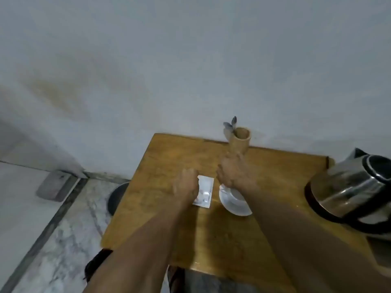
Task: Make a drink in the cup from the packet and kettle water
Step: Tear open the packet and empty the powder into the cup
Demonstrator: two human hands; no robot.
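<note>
looking down at a small wooden worktop (160, 157) pushed against a pale grey-white wall (190, 60), i see its far edge meeting the wall and its near edge at my body. the wood is warm yellow-brown with a soft sheen and a worn, scuffed grain.

my left hand (187, 183) lies at the centre of the worktop, touching the left edge of the packet (204, 192), a small white rectangle lying flat. the picture is blurred there, so i cannot tell whether those fingers are spread or pinched on it.

just at 3 o'clock from the packet stands the cup (234, 194) on a white saucer (230, 206). my right hand (233, 172) hovers over the cup's far side and hides most of it; its fingers look curled, but whether it grips anything i cannot tell.

at 12 o'clock from that hand, against the wall, stands a tan holder (239, 141) with spoon ends (230, 124) sticking out of it.

a shiny steel kettle (355, 187) with a black base and rim sits at 3 o'clock, at the worktop's right edge, well apart from the cup.

at 9 o'clock, beyond the worktop, the floor (63, 240) is pale marble with a dark border strip, and a dark round object (117, 197) lies half hidden under the worktop's left edge. a yellowish stain (55, 98) marks the wall at 10 o'clock.
</note>
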